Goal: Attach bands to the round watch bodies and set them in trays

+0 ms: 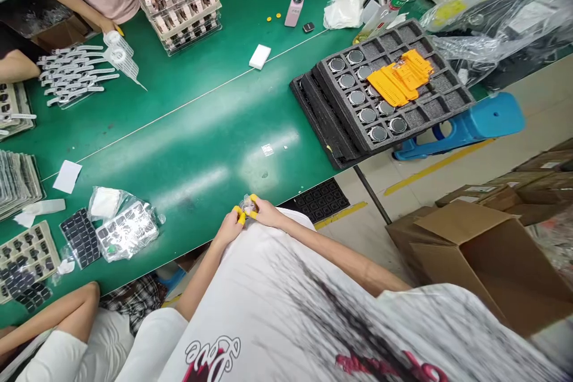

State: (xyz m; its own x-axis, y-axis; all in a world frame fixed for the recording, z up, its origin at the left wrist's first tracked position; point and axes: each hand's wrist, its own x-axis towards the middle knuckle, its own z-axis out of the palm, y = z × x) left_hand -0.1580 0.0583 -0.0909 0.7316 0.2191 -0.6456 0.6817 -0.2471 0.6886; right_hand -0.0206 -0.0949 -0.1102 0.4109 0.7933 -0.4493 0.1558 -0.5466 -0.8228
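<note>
At the table's near edge, my left hand (231, 224) and my right hand (267, 213) meet in front of my shirt, with yellow covers on the fingertips. Pinched between them is a small clear and greyish piece (248, 205), too small to name for sure. To the right, a black foam tray (430, 108) holds several round watch bodies (378, 133) in its pockets. Orange watch straps (394, 85) lie in a heap on top of it. A second foam tray (320, 122) sits underneath, sticking out on the left.
Across the green table (188, 137), a co-worker's yellow-tipped hand touches stacked trays of pink watches (179, 6). White straps (74, 74), bagged parts (128, 230) and a pink bottle (294, 8) stand around. A blue stool (487, 116) and an open carton (487, 250) are at right.
</note>
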